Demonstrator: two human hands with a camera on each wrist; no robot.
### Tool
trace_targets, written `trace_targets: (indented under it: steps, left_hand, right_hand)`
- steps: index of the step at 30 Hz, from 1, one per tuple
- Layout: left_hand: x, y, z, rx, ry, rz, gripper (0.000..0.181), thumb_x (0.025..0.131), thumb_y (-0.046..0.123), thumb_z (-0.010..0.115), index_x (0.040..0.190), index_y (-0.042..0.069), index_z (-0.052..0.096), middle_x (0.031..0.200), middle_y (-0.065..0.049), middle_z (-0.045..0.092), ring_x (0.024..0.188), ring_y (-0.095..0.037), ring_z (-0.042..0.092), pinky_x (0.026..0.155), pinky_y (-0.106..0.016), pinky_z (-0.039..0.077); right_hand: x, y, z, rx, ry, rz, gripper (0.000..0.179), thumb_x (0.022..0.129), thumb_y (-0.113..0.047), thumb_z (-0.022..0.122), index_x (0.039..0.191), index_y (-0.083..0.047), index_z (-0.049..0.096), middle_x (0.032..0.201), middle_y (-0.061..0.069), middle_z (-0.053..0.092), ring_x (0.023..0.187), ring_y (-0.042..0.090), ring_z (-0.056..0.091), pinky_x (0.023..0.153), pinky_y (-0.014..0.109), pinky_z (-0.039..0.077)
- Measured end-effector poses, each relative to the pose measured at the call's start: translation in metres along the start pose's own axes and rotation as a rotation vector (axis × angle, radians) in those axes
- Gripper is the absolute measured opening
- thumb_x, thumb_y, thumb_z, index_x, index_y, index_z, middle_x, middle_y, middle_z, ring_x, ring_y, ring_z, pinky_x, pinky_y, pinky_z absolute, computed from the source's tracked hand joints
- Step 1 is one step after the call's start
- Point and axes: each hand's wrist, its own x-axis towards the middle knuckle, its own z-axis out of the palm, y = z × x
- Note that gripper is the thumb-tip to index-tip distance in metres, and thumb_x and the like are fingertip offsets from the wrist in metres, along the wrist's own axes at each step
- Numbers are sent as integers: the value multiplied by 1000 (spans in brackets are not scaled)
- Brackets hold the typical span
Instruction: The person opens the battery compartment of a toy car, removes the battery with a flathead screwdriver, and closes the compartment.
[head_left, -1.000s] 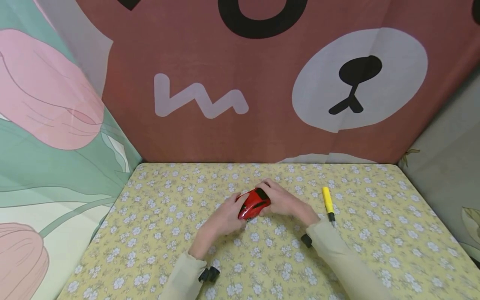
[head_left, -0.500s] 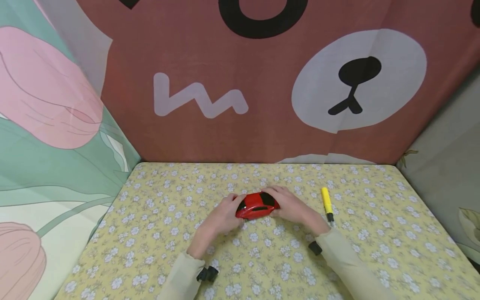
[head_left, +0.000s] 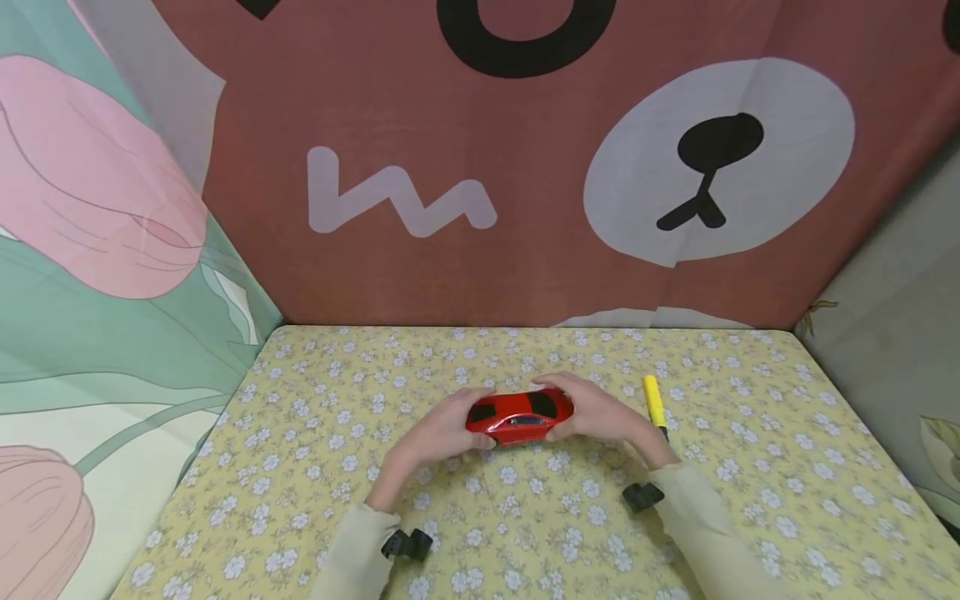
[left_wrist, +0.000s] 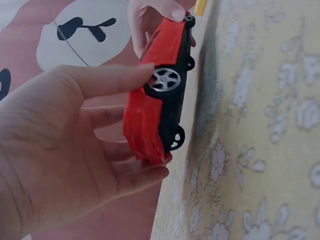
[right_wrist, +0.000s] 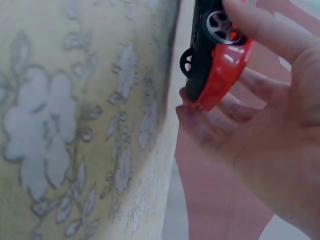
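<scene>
A red toy car (head_left: 517, 414) with black windows is held level between both hands, its side turned toward me in the head view. My left hand (head_left: 448, 425) grips its left end, the thumb pressing beside a silver-spoked wheel (left_wrist: 165, 80) in the left wrist view and the other fingers round the far side and end. My right hand (head_left: 596, 411) grips the right end, thumb near a wheel (right_wrist: 220, 27) in the right wrist view. The wheels stand a little off the cloth in the wrist views.
A yellow-handled screwdriver (head_left: 655, 402) lies right of the right hand, its tip hidden behind that wrist. A flower-patterned yellow cloth (head_left: 300, 467) covers the table. A brown bear-print curtain (head_left: 525, 275) rises along the back edge, with printed curtains at both sides.
The toy car has turned from slanted to nearly level across the view. My right hand has moved right and slightly down with its end; my left hand keeps hold.
</scene>
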Motion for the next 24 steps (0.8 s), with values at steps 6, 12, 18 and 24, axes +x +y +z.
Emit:
trace_targets:
  steps: [6, 12, 18, 24]
  left_hand:
    - [-1, 1, -6, -123, -18, 16, 75, 92, 28, 79, 154, 3, 47, 150, -14, 53, 121, -28, 56, 98, -49, 48]
    - [-2, 1, -9, -261, -30, -17, 74, 94, 40, 74, 155, 8, 48, 141, -12, 59, 115, -24, 60, 93, -46, 49]
    - [-4, 4, -11, -403, 2, -69, 65, 99, 44, 67, 153, 11, 50, 135, -11, 61, 113, -25, 62, 93, -51, 50]
    - [-1, 6, -9, -520, 37, -107, 59, 102, 44, 63, 150, 11, 53, 129, -13, 63, 107, -23, 64, 96, -55, 49]
  right_hand:
    - [-4, 5, -11, 122, -36, -10, 74, 84, -23, 87, 147, -4, 54, 140, 16, 56, 121, 33, 55, 95, 47, 49]
    - [-9, 7, -17, 175, -36, -14, 71, 90, -25, 82, 149, -1, 50, 141, 18, 56, 125, 36, 54, 92, 45, 52]
    - [-13, 2, -20, 233, -7, 8, 70, 98, -29, 73, 155, -2, 43, 140, 22, 55, 120, 35, 58, 92, 50, 54]
    - [-15, -6, -23, 265, 41, 12, 62, 102, -31, 66, 154, -4, 45, 135, 22, 57, 111, 31, 63, 94, 58, 52]
